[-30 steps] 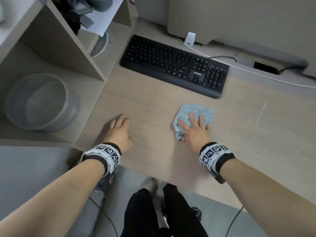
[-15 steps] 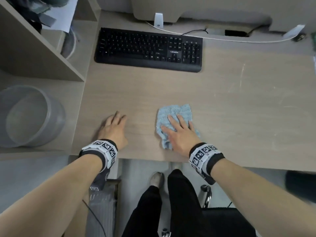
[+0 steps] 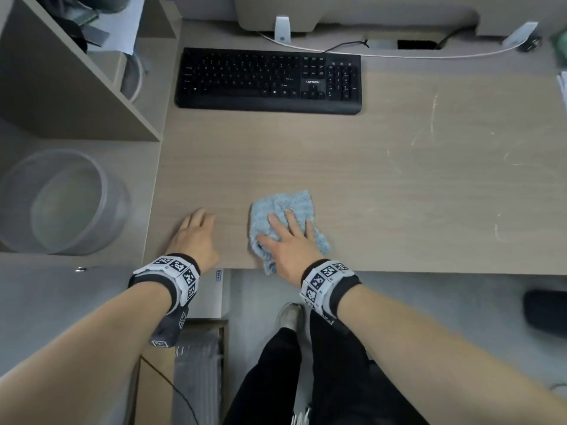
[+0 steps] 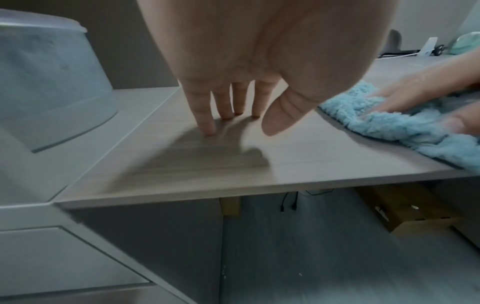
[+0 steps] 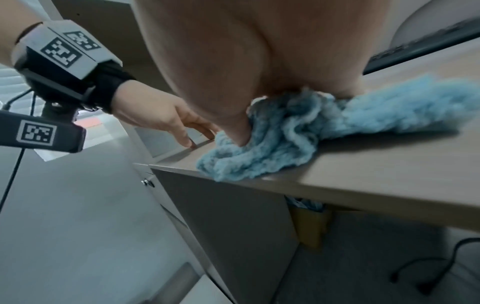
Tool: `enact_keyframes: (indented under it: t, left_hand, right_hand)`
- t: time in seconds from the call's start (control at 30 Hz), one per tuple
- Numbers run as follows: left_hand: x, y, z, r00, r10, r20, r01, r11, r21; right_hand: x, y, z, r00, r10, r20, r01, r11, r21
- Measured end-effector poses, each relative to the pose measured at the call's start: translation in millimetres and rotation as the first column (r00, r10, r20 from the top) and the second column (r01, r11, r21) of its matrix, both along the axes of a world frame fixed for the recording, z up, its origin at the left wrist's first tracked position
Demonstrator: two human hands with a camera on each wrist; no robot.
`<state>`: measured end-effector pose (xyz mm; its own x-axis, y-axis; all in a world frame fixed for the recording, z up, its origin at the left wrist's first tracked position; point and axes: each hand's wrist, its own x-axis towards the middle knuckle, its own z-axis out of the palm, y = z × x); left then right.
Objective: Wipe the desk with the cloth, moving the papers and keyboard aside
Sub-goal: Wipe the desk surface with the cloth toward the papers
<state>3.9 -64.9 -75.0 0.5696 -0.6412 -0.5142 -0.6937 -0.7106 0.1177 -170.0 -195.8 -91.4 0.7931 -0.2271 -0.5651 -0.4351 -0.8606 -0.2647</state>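
A crumpled light-blue cloth (image 3: 280,207) lies at the desk's (image 3: 399,179) near edge, one corner hanging over it. My right hand (image 3: 285,233) presses flat on the cloth, fingers spread and straight. In the right wrist view the cloth (image 5: 363,115) bunches under my palm. To the left my left hand (image 3: 196,231) rests on bare wood, its fingertips (image 4: 207,127) touching the desk and holding nothing. A black keyboard (image 3: 267,81) sits at the back of the desk. White papers (image 3: 563,87) show only at the far right edge.
A shelf unit (image 3: 76,96) borders the desk on the left, with a clear round tub (image 3: 61,200) on its lower surface. Cables (image 3: 383,55) run along the back behind the keyboard. Pale scuff marks (image 3: 432,118) streak the right half of the desk.
My right hand has drawn the cloth back from near the keyboard to the desk's front edge. The left hand has stayed in place on the desk.
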Motion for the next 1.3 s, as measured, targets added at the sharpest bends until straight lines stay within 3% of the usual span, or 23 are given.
enact_keyframes:
  t: [0.1,0.2,0.33,0.57,0.73,0.93,1.1,1.2,1.3]
  left_hand:
    - [-4.1,-1.9,3.4,1.000,0.000,0.008,0.000,1.000,0.011]
    - [-3.0,0.3,5.4,1.000,-0.012,-0.005,0.012,1.000,0.021]
    - [-2.7,5.5,2.9,1.000,-0.014,-0.027,0.014,1.000,0.023]
    - [2.3,5.6,1.7,0.998,-0.033,-0.047,0.034,0.999,0.002]
    - [0.8,-0.6,7.0,0.999,-0.011,-0.046,0.013,0.999,0.050]
    - [-1.1,-21.2,9.1,0.999,0.047,0.011,-0.048,0.998,0.036]
    - [-25.2,-57.0,5.0,0.998,-0.063,-0.011,0.062,0.996,-0.067]
    - [-42.3,-83.9,4.0,0.987,-0.151,-0.063,0.144,0.985,-0.096]
    - [-54.7,-107.4,3.1,0.975,-0.206,-0.083,0.199,0.976,-0.092]
  right_hand:
    - [-29.9,-25.1,-4.6,1.000,-0.008,0.003,0.008,0.999,-0.036]
    - [-59.7,-55.0,-0.3,0.983,-0.181,-0.024,0.180,0.981,-0.067]
    - [-41.8,-46.9,6.2,0.957,-0.276,-0.088,0.274,0.961,-0.035]
    - [45.1,41.0,-0.5,0.999,-0.022,0.047,0.021,0.999,0.024]
    - [28.6,23.7,-5.4,0.997,0.047,0.057,-0.047,0.999,0.012]
    - [-76.5,-60.7,-6.9,0.948,-0.314,-0.044,0.310,0.948,-0.079]
    - [-131.5,-128.2,-0.8,0.757,-0.651,-0.049,0.646,0.758,-0.092]
    - [-106.8,-131.7,-1.3,0.717,-0.694,-0.065,0.689,0.720,-0.086]
    - [-79.3,-109.7,-7.7,0.824,-0.564,-0.050,0.558,0.824,-0.099]
